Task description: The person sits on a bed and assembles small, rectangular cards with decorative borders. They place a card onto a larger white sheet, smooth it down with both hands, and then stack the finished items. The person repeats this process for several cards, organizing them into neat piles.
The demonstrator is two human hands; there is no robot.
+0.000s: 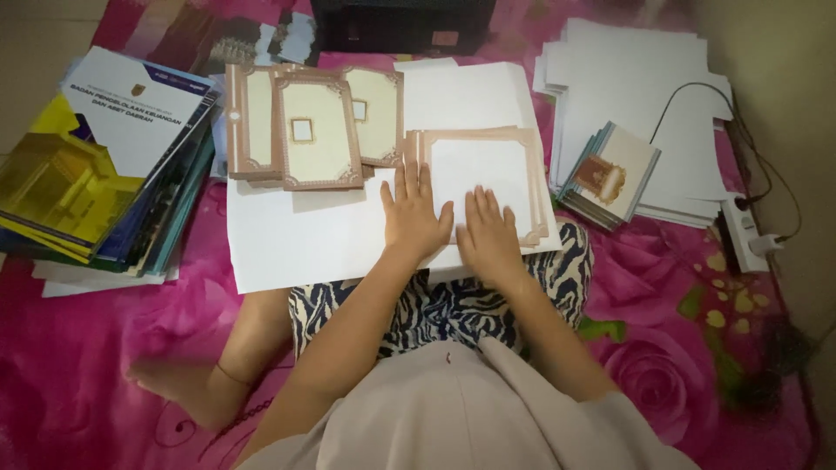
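Left hand [414,215] and right hand [489,233], flat and open, side by side, pressing bordered card [488,170] just beyond fingertips.

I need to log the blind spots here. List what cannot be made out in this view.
- Head view: the bordered sheet is partly covered by the left hand and right hand.
- The black case is cut off by the top edge.
- The book stack runs past the left edge.
- The small card stack: its cover design is too small.

Book stack [96,165] at left, white paper pile [644,96] and small booklet stack [610,174] right, power strip [738,233], pink floral blanket [78,348].
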